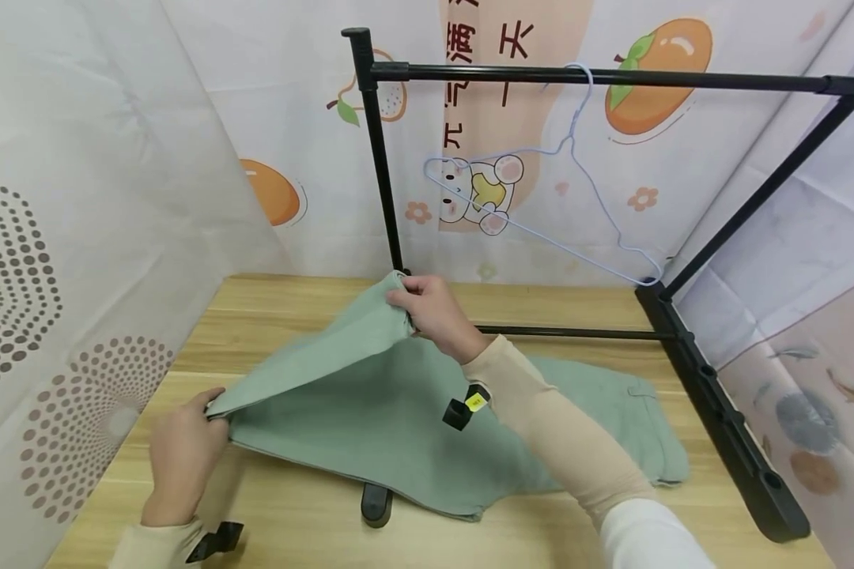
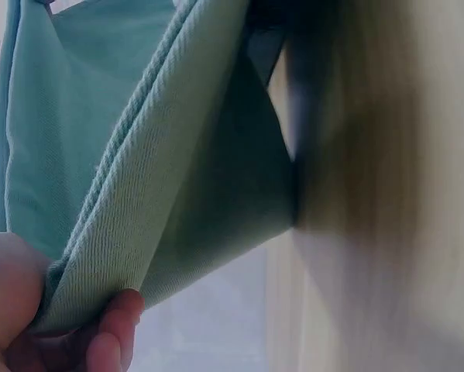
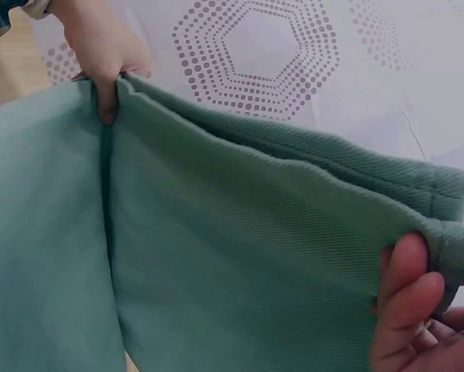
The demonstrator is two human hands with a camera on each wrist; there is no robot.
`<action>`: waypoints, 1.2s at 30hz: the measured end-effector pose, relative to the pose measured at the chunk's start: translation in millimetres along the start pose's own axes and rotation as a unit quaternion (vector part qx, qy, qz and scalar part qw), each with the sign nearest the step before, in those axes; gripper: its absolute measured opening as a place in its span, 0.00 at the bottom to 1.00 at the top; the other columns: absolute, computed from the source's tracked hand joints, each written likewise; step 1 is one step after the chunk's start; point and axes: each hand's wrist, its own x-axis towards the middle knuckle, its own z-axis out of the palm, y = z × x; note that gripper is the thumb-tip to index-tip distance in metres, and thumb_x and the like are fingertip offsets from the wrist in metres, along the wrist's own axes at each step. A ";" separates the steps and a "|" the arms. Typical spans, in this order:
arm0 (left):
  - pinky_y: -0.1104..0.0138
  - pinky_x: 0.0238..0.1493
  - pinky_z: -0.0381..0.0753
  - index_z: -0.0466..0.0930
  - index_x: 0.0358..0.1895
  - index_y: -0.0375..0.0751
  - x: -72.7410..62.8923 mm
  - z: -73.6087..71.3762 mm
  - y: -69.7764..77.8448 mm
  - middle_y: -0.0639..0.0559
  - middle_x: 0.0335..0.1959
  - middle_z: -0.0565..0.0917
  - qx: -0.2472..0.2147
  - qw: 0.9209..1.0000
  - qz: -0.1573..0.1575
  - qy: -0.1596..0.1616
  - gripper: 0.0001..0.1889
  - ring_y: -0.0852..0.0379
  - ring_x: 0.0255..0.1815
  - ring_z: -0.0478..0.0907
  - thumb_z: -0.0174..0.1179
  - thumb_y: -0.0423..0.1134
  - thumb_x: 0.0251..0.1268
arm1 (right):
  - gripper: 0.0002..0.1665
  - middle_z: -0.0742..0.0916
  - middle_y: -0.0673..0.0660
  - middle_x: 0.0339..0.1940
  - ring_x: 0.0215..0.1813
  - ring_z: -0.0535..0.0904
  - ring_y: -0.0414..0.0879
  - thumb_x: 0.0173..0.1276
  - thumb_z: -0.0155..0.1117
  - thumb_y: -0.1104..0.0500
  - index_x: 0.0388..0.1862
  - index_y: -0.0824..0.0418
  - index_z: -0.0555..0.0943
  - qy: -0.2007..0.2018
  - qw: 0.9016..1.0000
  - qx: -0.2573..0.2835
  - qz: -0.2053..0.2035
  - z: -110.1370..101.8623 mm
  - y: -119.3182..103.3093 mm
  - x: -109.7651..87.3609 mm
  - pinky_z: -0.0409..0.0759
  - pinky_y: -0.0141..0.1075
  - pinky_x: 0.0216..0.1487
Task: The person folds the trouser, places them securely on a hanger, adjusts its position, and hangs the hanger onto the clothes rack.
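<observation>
A pair of pale green trousers lies across the wooden table, one end lifted into a raised flap. My left hand pinches the fold at the left edge, thumb and fingers curled over the cloth. In the left wrist view, its fingertips curl around the ribbed-looking fabric. My right hand holds up the hemmed end near the rack's left post. The right wrist view shows the stitched hem gripped between fingers and thumb, with two layers of cloth running back to the left hand.
A black clothes rack stands on the table, its right foot along the right side. The rack's left foot pokes out from under the trousers. A light blue hanger hangs on the bar. Printed curtains surround the table.
</observation>
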 end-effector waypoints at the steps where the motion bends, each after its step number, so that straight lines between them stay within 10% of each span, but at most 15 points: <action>1: 0.67 0.09 0.53 0.80 0.50 0.25 -1.0 2.9 0.1 0.47 0.07 0.69 0.003 1.000 0.000 -0.005 0.25 0.59 0.09 0.52 0.46 0.22 0.45 | 0.10 0.78 0.50 0.20 0.19 0.73 0.38 0.72 0.58 0.60 0.38 0.66 0.82 0.003 1.000 0.000 0.004 -2.3 1.1 -1.3 0.73 0.30 0.20; 18: 0.66 0.13 0.53 0.79 0.54 0.30 -6.4 32.5 15.2 0.50 0.09 0.67 0.009 0.998 0.012 -0.065 0.23 0.58 0.12 0.54 0.50 0.26 0.50 | 0.17 0.82 0.47 0.21 0.19 0.73 0.37 0.71 0.56 0.62 0.52 0.73 0.79 0.041 0.999 0.031 0.015 -71.7 18.4 -39.1 0.68 0.30 0.19; 36: 0.66 0.13 0.55 0.76 0.59 0.31 -12.3 48.4 42.9 0.51 0.11 0.68 0.009 0.992 0.019 -0.128 0.27 0.58 0.13 0.56 0.49 0.28 0.49 | 0.11 0.82 0.44 0.16 0.17 0.73 0.34 0.71 0.57 0.63 0.30 0.54 0.84 0.089 0.993 0.065 0.052 -146.8 45.4 -85.0 0.67 0.26 0.17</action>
